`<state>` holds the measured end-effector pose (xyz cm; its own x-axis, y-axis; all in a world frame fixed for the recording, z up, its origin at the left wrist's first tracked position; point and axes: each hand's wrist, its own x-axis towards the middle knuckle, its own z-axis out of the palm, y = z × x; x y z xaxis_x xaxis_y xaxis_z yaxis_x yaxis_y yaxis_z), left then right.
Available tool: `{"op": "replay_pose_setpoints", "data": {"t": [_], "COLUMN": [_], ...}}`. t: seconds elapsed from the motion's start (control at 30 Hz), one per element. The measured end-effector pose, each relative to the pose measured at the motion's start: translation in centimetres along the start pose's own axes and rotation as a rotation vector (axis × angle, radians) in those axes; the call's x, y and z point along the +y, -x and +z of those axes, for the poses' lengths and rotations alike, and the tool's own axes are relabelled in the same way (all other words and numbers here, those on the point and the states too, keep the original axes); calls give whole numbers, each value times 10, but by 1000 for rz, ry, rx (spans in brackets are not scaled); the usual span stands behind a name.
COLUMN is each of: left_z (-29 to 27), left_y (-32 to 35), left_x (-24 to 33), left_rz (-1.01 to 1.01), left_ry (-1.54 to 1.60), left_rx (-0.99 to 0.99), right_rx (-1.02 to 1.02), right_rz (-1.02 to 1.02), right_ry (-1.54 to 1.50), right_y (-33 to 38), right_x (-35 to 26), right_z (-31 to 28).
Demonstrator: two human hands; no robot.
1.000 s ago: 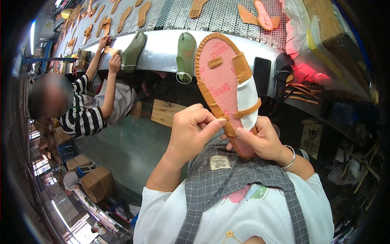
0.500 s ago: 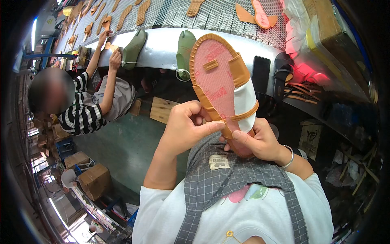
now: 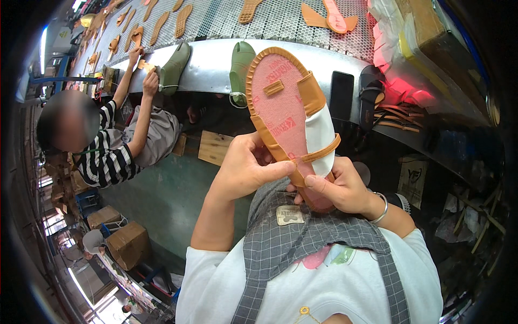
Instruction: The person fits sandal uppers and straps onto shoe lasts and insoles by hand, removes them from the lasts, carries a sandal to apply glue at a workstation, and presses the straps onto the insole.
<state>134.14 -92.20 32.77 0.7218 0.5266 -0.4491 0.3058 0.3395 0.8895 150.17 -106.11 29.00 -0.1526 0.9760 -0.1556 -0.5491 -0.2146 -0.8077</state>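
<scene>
A tan sandal upper (image 3: 314,93) is fixed round a pink insole (image 3: 283,121), its underside facing me, the rounded toe end pointing up and away. White lining shows along its right side, and a thin tan strap crosses it. My left hand (image 3: 245,167) pinches the left edge near the narrow end, thumb flat on the strip there and fingers curled behind. Lower right, my right hand (image 3: 342,186) grips the heel end with the thumb on top; its other fingers are mostly hidden behind. The piece is held in the air above my grey checked apron (image 3: 291,237).
Ahead runs a metal bench edge (image 3: 210,59) with a mesh conveyor (image 3: 210,19) carrying soles. Two green shoe lasts (image 3: 175,67), a black phone (image 3: 341,94) and a dark sandal (image 3: 370,94) lie there. At left, a co-worker in a striped shirt (image 3: 110,162) handles tan pieces.
The sandal piece has shifted slightly left in view, along with the bench and its contents. Both my hands keep the same hold on it.
</scene>
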Motion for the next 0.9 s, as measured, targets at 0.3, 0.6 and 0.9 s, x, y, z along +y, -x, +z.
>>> {"op": "replay_pose_setpoints", "data": {"t": [0.3,0.6,0.9], "left_z": [-4,-1,12], "left_y": [-4,0,-1], "left_x": [-15,-14,-6], "left_rz": [38,95,43], "left_ry": [-134,-72,-300], "left_rx": [43,56,143], "right_rx": [29,52,49], "right_rz": [18,4,27], "right_ry": [-43,-69,-73], "right_y": [0,5,10], "right_x": [4,-1,2], "right_z": [-1,2,-5]}}
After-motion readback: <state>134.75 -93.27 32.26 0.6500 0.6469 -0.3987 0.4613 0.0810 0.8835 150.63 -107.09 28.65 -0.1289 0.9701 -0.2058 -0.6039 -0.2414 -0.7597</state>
